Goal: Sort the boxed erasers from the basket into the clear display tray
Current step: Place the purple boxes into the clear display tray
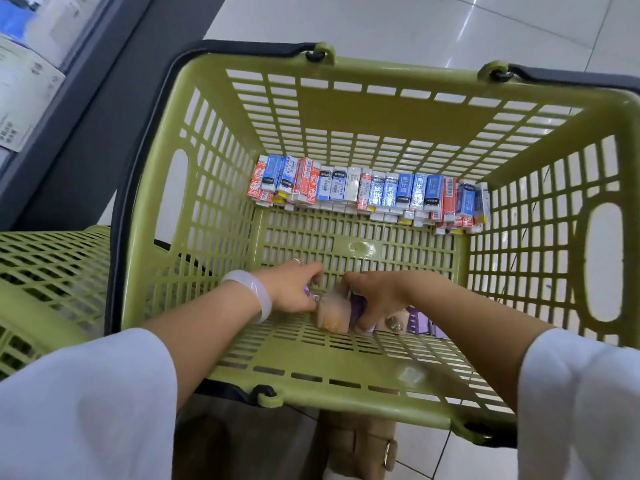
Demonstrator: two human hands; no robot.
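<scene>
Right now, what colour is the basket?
Olive green basket, with black handles; the head view shows it.

Olive-green slotted basket [214, 188] with black handles [571, 76]. Boxed erasers [367, 188] along the far wall are red, blue and white, some with barcodes. Nearer boxes [417, 320] look purple. White sleeves [86, 403], pale bangle [254, 292].

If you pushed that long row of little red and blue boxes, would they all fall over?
Probably some. The small red and blue boxed erasers stand packed side by side against the green plastic basket wall, so they prop each other. They look light; end ones would likely tip first.
</scene>
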